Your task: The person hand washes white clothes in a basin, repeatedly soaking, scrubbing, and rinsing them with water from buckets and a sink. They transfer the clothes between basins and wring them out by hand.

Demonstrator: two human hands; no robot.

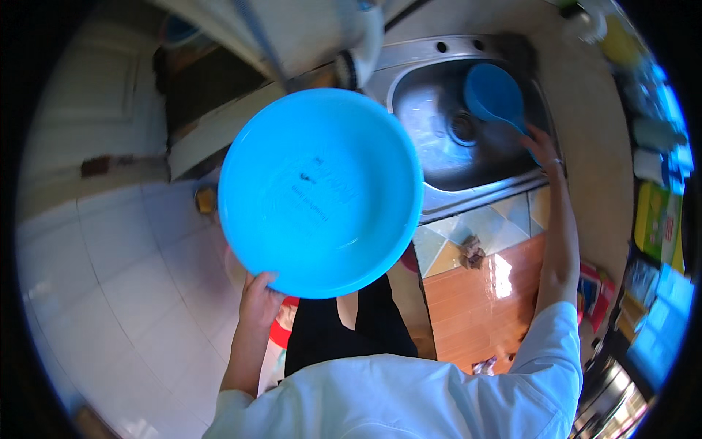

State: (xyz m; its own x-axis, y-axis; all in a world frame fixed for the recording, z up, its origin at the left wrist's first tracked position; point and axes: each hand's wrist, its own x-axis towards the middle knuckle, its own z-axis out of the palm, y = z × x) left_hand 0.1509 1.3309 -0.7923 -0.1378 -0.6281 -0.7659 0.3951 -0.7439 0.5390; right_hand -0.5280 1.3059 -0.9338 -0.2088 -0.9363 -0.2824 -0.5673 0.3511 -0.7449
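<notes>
A light-blue plastic basin (323,192) is in front of my body, its open side towards my eyes and printed writing on its bottom. My left hand (260,299) grips the basin's near-left rim, thumb over the edge. Up on the right, my right hand (540,145) is on the handle of a blue plastic water dipper (493,90). The dipper's bowl is over the far right part of a stainless steel sink (425,123), close to the drain (462,128). Whether the bowl touches the sink bottom, I cannot tell.
A crumpled brown scrap (472,252) lies on the tiled counter strip (496,222) before the sink. Wood-look counter surface (466,299) continues nearer me. Bottles and packages (655,219) line the right side. White floor tiles (126,274) spread to the left.
</notes>
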